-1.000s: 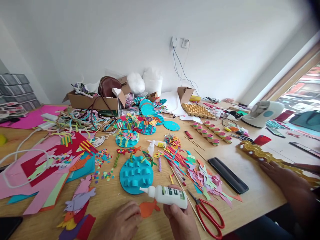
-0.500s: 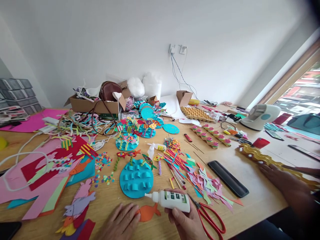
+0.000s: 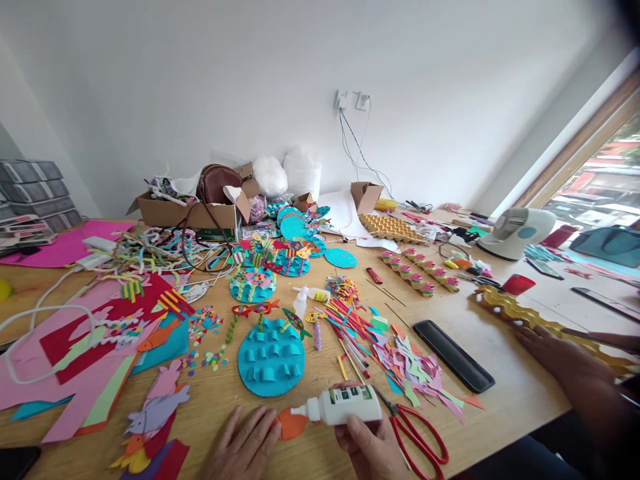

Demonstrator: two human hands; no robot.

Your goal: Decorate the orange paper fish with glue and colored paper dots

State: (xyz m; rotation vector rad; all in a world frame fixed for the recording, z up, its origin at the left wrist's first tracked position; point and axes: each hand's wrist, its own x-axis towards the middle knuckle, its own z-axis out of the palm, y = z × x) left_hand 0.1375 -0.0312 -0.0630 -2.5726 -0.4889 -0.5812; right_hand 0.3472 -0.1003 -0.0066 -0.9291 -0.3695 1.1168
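My right hand (image 3: 367,437) is wrapped round a white glue bottle (image 3: 350,404), which lies nearly level with its nozzle pointing left. That nozzle is over an orange paper fish (image 3: 291,425) and hides part of it; whether it touches the paper I cannot tell. My left hand (image 3: 246,440) rests flat on the table, fingers stretched out, with the fingertips at the fish's left end. Just beyond sits a round turquoise piece (image 3: 271,385) with rows of raised paper loops. Red-handled scissors (image 3: 420,437) lie beside my right hand.
Paper scraps (image 3: 415,367) and a black tray (image 3: 453,357) lie to the right. Cut paper fish (image 3: 157,410) and pink sheets (image 3: 30,360) cover the left. At far right, another person's hand (image 3: 545,347) is by a yellow egg-carton strip (image 3: 505,310). A small fan (image 3: 517,233) stands behind.
The glue bottle in my right hand has lowered and tipped closer to level, so its nozzle now overlaps the orange fish. My left hand stays in place.
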